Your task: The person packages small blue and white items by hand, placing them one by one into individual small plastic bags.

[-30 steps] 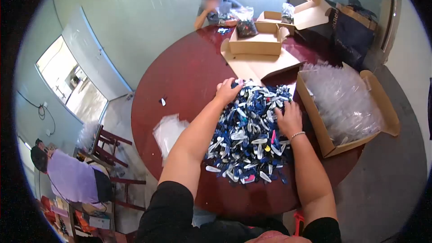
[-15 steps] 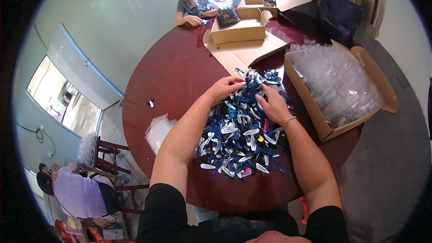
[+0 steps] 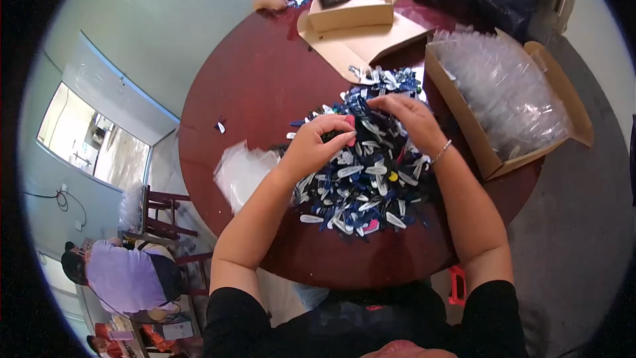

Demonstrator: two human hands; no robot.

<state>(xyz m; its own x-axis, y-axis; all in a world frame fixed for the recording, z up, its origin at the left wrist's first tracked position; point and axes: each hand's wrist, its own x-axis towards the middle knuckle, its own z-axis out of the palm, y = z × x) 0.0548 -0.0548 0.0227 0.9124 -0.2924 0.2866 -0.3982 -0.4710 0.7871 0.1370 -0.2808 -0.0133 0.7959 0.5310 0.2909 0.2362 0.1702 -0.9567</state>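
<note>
A large heap of snap hair clips (image 3: pixel 361 179), mostly navy, black and white with a few pink and yellow, lies on the dark red round table (image 3: pixel 245 79). Above the heap's left side, my left hand (image 3: pixel 319 142) pinches a small pink piece (image 3: pixel 351 130) between thumb and fingertips. My right hand (image 3: pixel 414 122) hovers at the upper right of the pile, palm down, fingers extended toward the dark clips; its fingertips are slightly blurred. Clear plastic bags (image 3: pixel 242 172) lie flat left of the heap, partly behind my left forearm.
An open carton of clear plastic sleeves (image 3: pixel 493 93) stands at the right. Further cardboard boxes (image 3: pixel 351 20) are at the back, one with a bag of dark items. One person sits across the table; another (image 3: pixel 126 275) sits at lower left. A lone clip (image 3: pixel 220 128) lies left.
The view has tilted lower. My left hand has drawn back left with the pink piece, and my right hand has moved apart from it. More of the plastic bags shows.
</note>
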